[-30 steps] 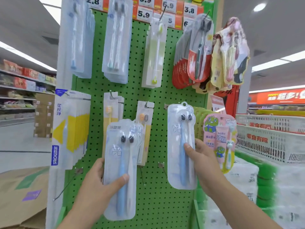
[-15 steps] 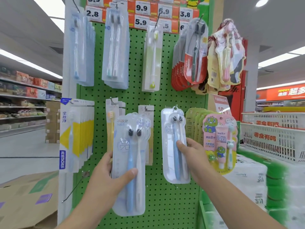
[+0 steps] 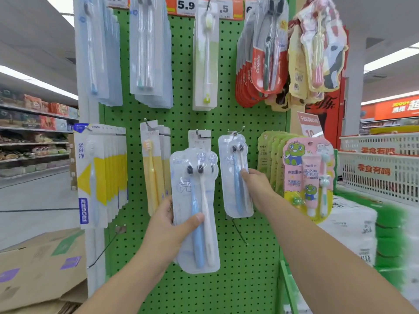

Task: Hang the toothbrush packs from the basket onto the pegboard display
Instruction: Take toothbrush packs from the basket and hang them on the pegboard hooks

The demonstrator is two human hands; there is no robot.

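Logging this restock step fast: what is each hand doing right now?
Left hand: grips a stack of toothbrush packs, thumb across the front.
Right hand: holds the pack at the peg.

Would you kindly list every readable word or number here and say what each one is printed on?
"5.9": price tag above the pegboard.
"Colgate": red toothbrush pack.
"FROG": blue strip of the yellow-arrow pack.
"Kids": pink frog toothpaste pack.
"零食有鸣": white basket.
Other price tags are cut off; print on the hand-held packs is too blurred.
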